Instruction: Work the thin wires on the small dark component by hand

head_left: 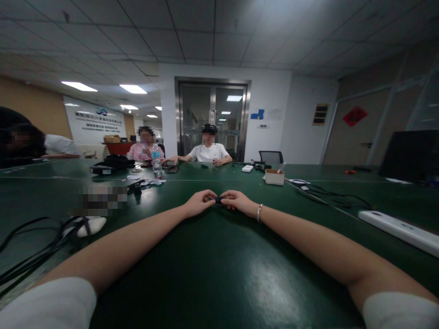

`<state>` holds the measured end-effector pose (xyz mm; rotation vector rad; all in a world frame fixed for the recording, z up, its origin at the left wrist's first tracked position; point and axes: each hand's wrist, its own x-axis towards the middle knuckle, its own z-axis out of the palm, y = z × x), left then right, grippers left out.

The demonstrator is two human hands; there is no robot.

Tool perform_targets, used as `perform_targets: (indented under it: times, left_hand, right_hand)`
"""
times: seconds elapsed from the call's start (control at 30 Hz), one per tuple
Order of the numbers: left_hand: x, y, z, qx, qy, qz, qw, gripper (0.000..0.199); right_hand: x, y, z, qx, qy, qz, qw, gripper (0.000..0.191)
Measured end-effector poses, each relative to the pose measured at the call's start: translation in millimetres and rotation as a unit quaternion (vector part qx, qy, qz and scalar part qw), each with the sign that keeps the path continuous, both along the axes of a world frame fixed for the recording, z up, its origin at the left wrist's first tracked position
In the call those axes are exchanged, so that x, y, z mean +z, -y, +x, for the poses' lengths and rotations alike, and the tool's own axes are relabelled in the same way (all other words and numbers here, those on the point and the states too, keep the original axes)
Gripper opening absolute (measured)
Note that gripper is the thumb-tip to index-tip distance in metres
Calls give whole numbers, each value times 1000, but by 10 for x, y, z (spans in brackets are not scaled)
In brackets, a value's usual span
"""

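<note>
Both arms reach out over the dark green table [192, 274], and my hands meet at its middle. A small black object [218, 200], short and narrow, lies between them; its kind is too small to make out. My left hand [200, 202] pinches its left end with thumb and fingers. At the other end, the fingertips of my right hand [238, 201] close on it too. A silver bracelet [259, 213] circles my right wrist. Whether the black object rests on the table or hangs just above it, I cannot tell.
Black cables [30, 256] and a white mouse-like object [92, 226] lie left. A water bottle [156, 162] and black bag [111, 164] stand farther back. Right are a small box [274, 177], more cables and a white power strip [398, 230]. Several people sit around the table.
</note>
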<state>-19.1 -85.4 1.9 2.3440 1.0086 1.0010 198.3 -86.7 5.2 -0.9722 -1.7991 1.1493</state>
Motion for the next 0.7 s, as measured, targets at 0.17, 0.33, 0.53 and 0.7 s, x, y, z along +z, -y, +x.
perform_targets:
  times: [0.17, 0.33, 0.53, 0.7]
  left_hand:
    - [2, -2, 4, -4, 9, 2, 1000, 32]
    - [2, -2, 0, -1, 7, -1, 1000, 32]
    - [-16, -13, 11, -8, 14, -4, 1000, 32]
    - [-24, -20, 29, -20, 24, -13, 999, 31]
  right_hand:
    - [16, 17, -8, -2, 8, 2, 1000, 24]
    - [22, 23, -10, -2, 6, 2, 1000, 24]
    - [34, 44, -14, -3, 5, 0, 1000, 23]
    - [44, 53, -16, -2, 9, 1, 1000, 22]
